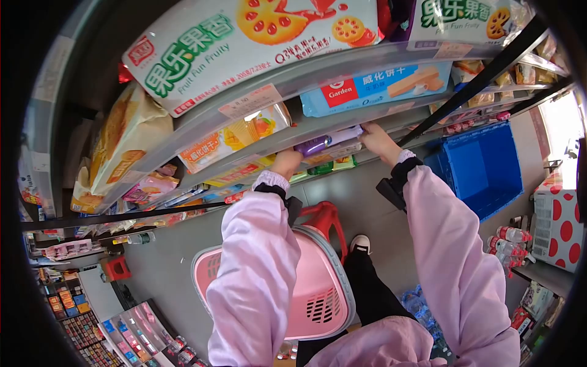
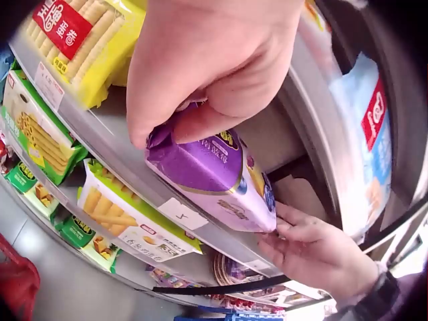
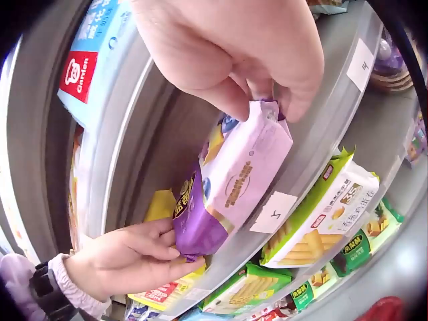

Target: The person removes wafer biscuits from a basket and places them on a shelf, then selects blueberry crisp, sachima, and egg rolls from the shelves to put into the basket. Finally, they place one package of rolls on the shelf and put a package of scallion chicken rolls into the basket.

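A purple and lilac snack package lies at the front of a shelf, held at both ends. In the left wrist view my left hand pinches the purple end of the package between thumb and fingers. My right hand pinches the lilac end of the package in the right wrist view. From the head, my left hand is at its left end and my right hand at its right end. A price tag is on the shelf edge beside it.
A blue wafer package and a large white biscuit box stand on shelves above. Yellow roll packs sit beside the package. Below are a pink basket, a red stool and a blue crate.
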Motion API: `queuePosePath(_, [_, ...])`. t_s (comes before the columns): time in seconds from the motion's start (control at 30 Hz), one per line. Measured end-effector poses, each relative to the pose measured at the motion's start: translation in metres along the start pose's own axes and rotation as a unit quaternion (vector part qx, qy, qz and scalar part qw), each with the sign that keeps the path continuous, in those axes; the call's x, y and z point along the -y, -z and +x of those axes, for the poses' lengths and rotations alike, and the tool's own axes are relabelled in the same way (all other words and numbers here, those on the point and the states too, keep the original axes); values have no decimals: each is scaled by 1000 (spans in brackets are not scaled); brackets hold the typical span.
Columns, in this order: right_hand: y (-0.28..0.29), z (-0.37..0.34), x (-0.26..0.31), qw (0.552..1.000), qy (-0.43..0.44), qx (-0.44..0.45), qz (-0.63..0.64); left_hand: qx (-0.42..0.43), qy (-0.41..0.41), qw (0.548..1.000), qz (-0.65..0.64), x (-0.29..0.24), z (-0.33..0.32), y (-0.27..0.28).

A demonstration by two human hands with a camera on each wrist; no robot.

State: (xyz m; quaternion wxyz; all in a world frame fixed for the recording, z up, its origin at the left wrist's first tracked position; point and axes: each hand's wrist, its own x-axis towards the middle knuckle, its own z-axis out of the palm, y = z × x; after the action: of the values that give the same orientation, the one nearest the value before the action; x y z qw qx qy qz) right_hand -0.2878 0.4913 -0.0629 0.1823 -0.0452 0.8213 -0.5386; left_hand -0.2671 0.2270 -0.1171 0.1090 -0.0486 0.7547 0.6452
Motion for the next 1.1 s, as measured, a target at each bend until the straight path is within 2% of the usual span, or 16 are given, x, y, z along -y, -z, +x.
queuePosePath(0.03, [-2,5,-10,1000,15,-3,11,0,8,1000,26,-9,0,-4])
queuePosePath(0.1, [-7,13,-25,998,47,-7,32,20,143,976,166,-36,-3,-6])
queuePosePath(0.13, [-6,10,-22,998,16,13,63,47,131,959,245,-39,-2,-3])
queuePosePath(0.23, [-14,-4,-26,996,62,-37,57,79,97,901,416,-51,-3,-2])
queuePosePath(0.27, [-17,-14,-31,989,120,-66,52,26,68,905,420,-55,-15,-6])
queuePosePath(0.3, [-17,-44,0,987,22,-115,111,60,73,918,385,-73,-28,-6])
queuePosePath(0.33, [-17,-63,-9,986,30,-98,134,89,77,929,350,-88,-43,-3])
queuePosePath(0.37, [-19,-88,-17,982,61,-98,147,47,-31,932,357,-62,-53,2])
queuePosePath(0.4, [-18,-122,-11,985,40,-75,149,70,22,939,336,-99,-88,1])
queuePosePath(0.47, [-18,-190,1,978,17,-50,202,25,-175,947,267,-120,-158,8])
queuePosePath(0.5, [-21,-225,11,977,16,-47,206,-2,-202,944,261,-136,-196,10])
queuePosePath(0.53, [-24,-259,33,978,-3,-40,207,-5,-133,976,174,-152,-235,14])
queuePosePath(0.67, [-67,-357,120,979,-56,-58,186,32,-31,993,106,-146,-365,40])
queuePosePath(0.77, [-118,-388,156,975,-69,6,211,62,56,996,-18,-127,-434,63])
queuePosePath(0.87, [-181,-406,182,986,-49,64,144,142,48,989,9,-124,-480,101])
queuePosePath(1.1, [-309,-456,275,973,4,232,-9,102,-29,984,142,-123,-574,217])
